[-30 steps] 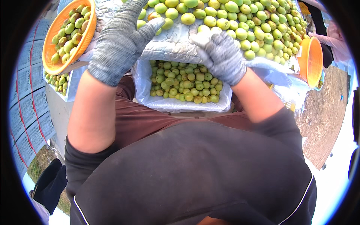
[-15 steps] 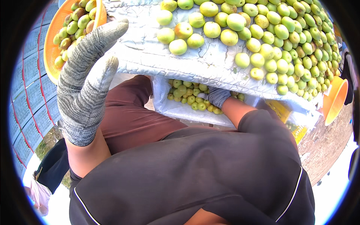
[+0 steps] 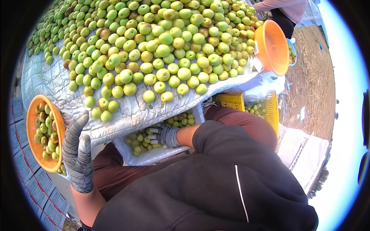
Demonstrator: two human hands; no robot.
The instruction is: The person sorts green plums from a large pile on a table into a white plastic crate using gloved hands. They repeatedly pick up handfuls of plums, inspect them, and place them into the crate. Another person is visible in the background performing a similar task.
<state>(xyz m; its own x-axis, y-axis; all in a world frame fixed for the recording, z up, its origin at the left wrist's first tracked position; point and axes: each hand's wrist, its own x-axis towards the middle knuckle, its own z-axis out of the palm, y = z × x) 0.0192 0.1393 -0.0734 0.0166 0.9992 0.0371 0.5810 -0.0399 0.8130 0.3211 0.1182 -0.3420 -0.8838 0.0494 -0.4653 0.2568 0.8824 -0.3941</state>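
Note:
My left hand [image 3: 80,158], in a grey knitted glove, is raised at the left by the table edge. Its fingers are stretched up and apart, with nothing between them. Down in a crate lined with clear plastic [image 3: 148,158], below the table's near edge, my right hand [image 3: 169,136] wears a matching glove. Its fingers spread over small round green fruits [image 3: 139,141] that look like jujubes, touching them without a visible grip. A large heap of the same fruit [image 3: 165,38], green to brownish, covers the quilted pale cloth [image 3: 133,109] on the table.
An orange basket [image 3: 32,127] of browner fruit stands left of my left hand. Another orange basket [image 3: 275,48] tilts at the table's right end. A yellow crate [image 3: 273,111] with fruit sits beside my right knee. Flattened printed cartons [image 3: 50,200] lie lower left; another person [image 3: 281,11] is at far right.
My view has swung to the right, so more of the heap and the yellow crate show. My left hand stays raised and open; my right hand remains in the lined crate, its fingers now more spread.

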